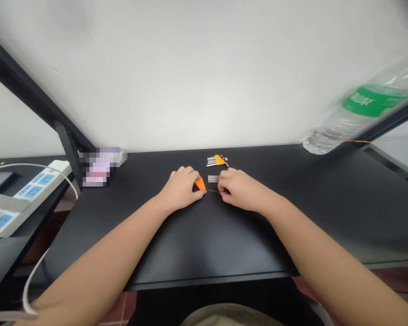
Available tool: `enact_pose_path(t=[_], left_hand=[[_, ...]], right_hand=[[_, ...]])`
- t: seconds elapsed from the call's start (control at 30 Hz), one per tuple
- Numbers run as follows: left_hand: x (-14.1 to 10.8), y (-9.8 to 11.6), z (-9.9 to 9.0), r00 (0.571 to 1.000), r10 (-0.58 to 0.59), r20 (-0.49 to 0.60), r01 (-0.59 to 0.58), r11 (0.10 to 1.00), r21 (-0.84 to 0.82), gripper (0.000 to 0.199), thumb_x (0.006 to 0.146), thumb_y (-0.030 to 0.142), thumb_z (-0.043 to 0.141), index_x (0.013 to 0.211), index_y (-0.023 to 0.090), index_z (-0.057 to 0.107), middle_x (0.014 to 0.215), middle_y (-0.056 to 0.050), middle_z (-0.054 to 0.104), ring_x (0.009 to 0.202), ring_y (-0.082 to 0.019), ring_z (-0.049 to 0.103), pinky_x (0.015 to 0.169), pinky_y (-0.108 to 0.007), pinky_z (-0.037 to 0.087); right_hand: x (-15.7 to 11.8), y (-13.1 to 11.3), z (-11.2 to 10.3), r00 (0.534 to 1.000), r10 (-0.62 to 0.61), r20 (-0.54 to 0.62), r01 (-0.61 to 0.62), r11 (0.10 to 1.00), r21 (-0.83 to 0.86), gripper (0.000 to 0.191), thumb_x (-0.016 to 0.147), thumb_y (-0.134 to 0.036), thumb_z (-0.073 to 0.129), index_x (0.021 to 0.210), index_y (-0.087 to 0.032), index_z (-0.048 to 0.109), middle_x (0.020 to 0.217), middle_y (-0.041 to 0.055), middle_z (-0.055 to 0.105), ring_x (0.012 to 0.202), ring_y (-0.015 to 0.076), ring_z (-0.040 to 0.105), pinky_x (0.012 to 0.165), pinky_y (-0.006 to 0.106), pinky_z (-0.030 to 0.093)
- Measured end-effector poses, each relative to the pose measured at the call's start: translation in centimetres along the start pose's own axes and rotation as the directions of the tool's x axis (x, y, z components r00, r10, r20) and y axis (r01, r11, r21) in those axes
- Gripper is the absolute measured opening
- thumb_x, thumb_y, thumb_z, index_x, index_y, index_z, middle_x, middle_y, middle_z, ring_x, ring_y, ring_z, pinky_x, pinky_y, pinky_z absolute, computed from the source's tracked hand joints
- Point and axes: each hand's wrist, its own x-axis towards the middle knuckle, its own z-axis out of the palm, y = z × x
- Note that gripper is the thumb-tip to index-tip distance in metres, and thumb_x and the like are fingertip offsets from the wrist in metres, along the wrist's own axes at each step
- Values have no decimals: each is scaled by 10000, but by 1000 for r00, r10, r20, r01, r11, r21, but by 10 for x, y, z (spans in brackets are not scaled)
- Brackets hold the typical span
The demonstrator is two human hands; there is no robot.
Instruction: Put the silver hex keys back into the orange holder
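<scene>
My left hand (182, 189) is closed on a small orange plastic holder (200, 184), its fingers and thumb along the edges. To the right, my right hand (236, 189) pinches a thin metal rod (214, 191) that points left toward the holder, with a small gap between them. A row of several thin silver rods (213, 179) lies side by side just behind that rod; their right ends are hidden by my right hand. Farther back lies a second orange holder (219, 160) with several silver rods through it. The exact kind of rod is too small to make out.
A large clear bottle with a green label (374, 100) stands at the back right against the wall. At the back left is a pixelated package (101, 166). A white power strip (30, 199) and a white cable (76, 185) are on the left. The black tabletop (204, 244) ends near my body.
</scene>
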Motion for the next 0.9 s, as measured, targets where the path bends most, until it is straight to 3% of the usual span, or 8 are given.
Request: enact_pose_path(t=[0.13, 0.27, 0.5, 0.9], left_hand=[[0, 1, -1, 1000, -17, 17, 17, 1000, -3, 283, 876, 463, 714, 1054, 250, 657, 1132, -75, 651, 1062, -291, 583, 884, -429, 472], [0, 0, -2, 1000, -7, 8, 7, 1000, -3, 271, 878, 460, 709, 1045, 252, 662, 1123, -70, 652, 1062, -287, 585, 886, -427, 475], [0, -6, -1, 999, 7, -35, -7, 1000, -12, 257, 860, 443, 709, 1030, 256, 658, 1104, -57, 651, 1026, -276, 579, 862, -423, 480], [-1, -6, -1, 1000, -12, -26, 13, 1000, 15, 271, 862, 453, 712, 1037, 253, 660, 1113, -66, 653, 1029, -283, 585, 851, -420, 472]], right_hand=[[-1, -14, 5, 1000, 0, 11, 1, 993, -116, 129, 878, -104, 589, 807, -196, 644, 895, 97, 675, 843, 238, 584, 758, 360, 425], [-4, -19, 11, 998, 43, 37, -39, 994, -99, 162, 871, -54, 554, 851, -201, 618, 897, 83, 696, 803, 228, 611, 687, 339, 403], [0, -14, 12, 998, 62, -18, -63, 998, -7, 197, 930, -70, 513, 905, -206, 654, 900, 57, 673, 768, 193, 602, 673, 310, 403], [9, -4, 22, 981, 155, -117, -159, 987, -29, 255, 1015, -152, 492, 987, -192, 742, 947, 87, 604, 790, 187, 585, 707, 308, 433]])
